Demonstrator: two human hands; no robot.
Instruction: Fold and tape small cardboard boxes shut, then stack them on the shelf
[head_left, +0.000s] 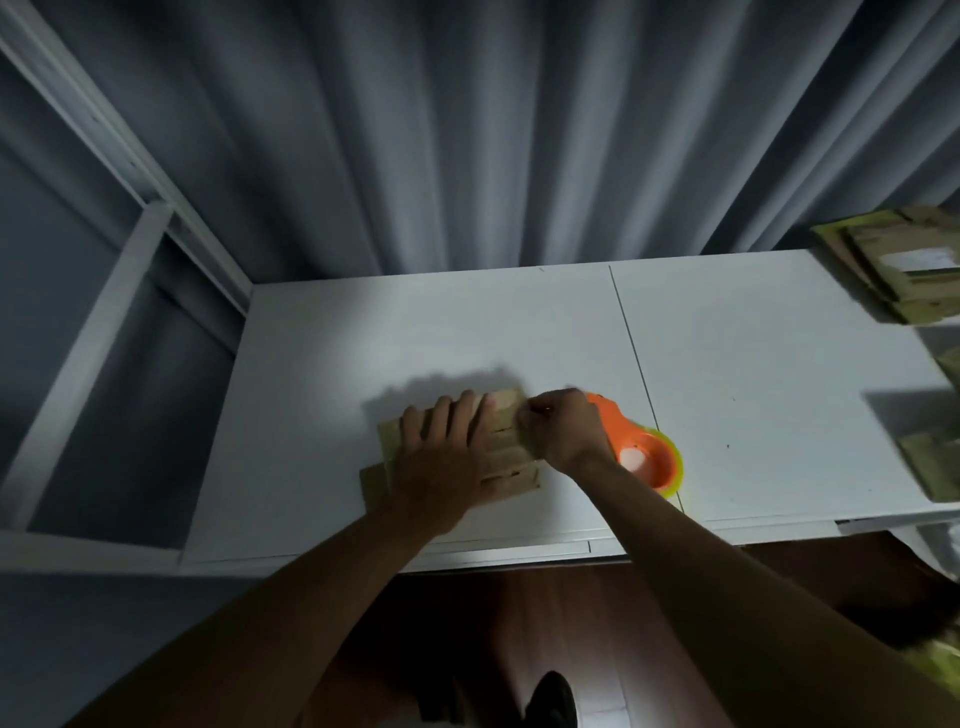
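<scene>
A small cardboard box (498, 441) lies on the white table (753, 389), near its front edge and left of the seam between the two tabletop panels; its flaps are folded down, and whether anything is inside cannot be told. The left hand (441, 457) lies flat on top of the box, fingers straight and spread, pressing it down. The right hand (563, 428) is curled around an orange tape dispenser (639, 452) with a yellow-green rim, held against the box's right end. More flattened cardboard (904, 270) is piled at the table's far right corner. A white shelf frame (104, 322) stands to the left.
</scene>
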